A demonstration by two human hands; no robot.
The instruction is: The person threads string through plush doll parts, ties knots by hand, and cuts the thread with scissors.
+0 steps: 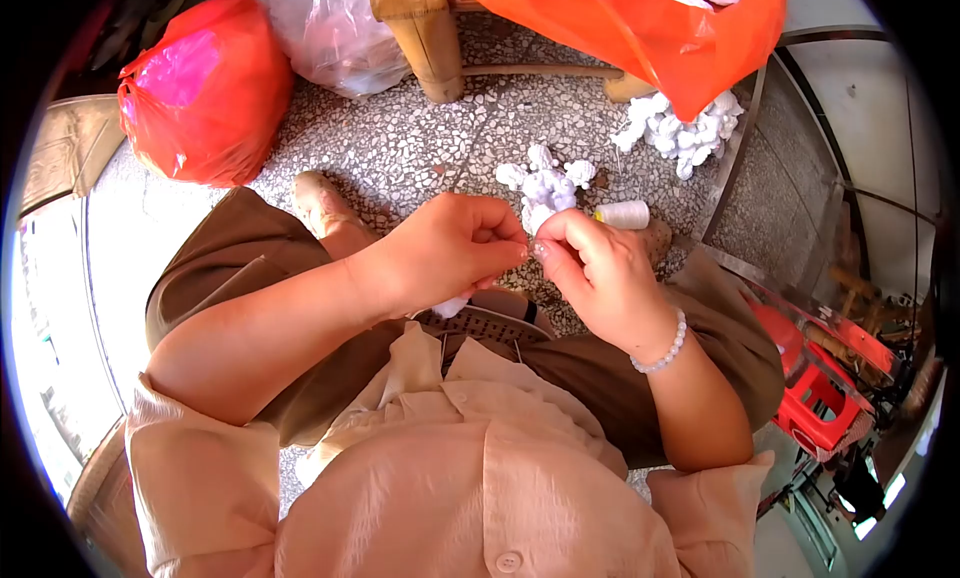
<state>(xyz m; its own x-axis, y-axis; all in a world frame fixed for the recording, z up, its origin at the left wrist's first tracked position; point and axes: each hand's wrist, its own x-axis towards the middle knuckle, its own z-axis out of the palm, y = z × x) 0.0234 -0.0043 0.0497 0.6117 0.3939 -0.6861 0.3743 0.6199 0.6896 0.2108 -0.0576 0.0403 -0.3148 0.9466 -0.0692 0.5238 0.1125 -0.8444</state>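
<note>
Right now your two hands meet in front of you, above the floor, with the tips of their fingers touching or nearly so. Your left hand comes in with its thumb and forefinger pinched narrow and the other fingers curled under; your right hand, which wears a beaded bracelet at the wrist, has its thumb and forefinger drawn together in a similar pinch. You may have something fine between those tips, but it is too small to make out, so I cannot tell what they hold. The white knotted bundle is just beyond your fingertips, its near end partly behind your right fingers; I cannot tell whether it touches them. Just beside it, past your right knuckles, a white thread spool lies on its side, yellow at one end. Farther off on that side, a heap of white bundles sits on the floor below an orange bag with pale pieces in its mouth. Beyond your left hand you have a bulging red bag, a clear plastic bag beside it, and a wooden leg.
</note>
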